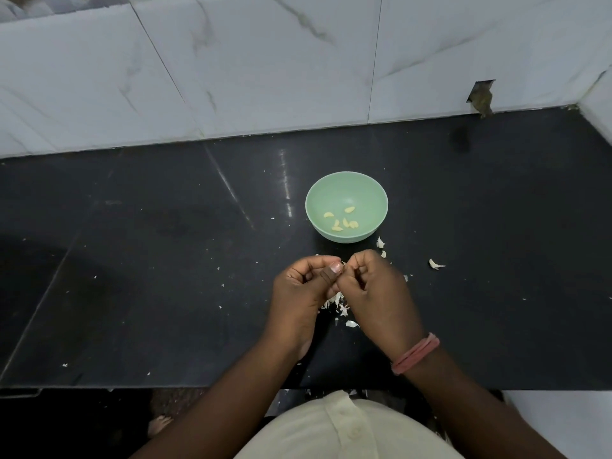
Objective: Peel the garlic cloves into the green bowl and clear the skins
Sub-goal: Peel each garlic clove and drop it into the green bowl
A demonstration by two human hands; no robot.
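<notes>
Over a black countertop (165, 260), the left hand (299, 289) and right hand (374, 286) met fingertip to fingertip, both curled around a garlic clove (343, 264) barely visible between them. Peeled cloves (341, 220) lay inside the green bowl (346, 187) just beyond; skins (337, 303) littered the counter beneath the hands.

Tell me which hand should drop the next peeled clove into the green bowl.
Probably the right hand. The green bowl sits ahead and slightly to its side, so it reaches straight forward, while the left hand would have to cross over. Both hands now pinch something small between them.
</notes>
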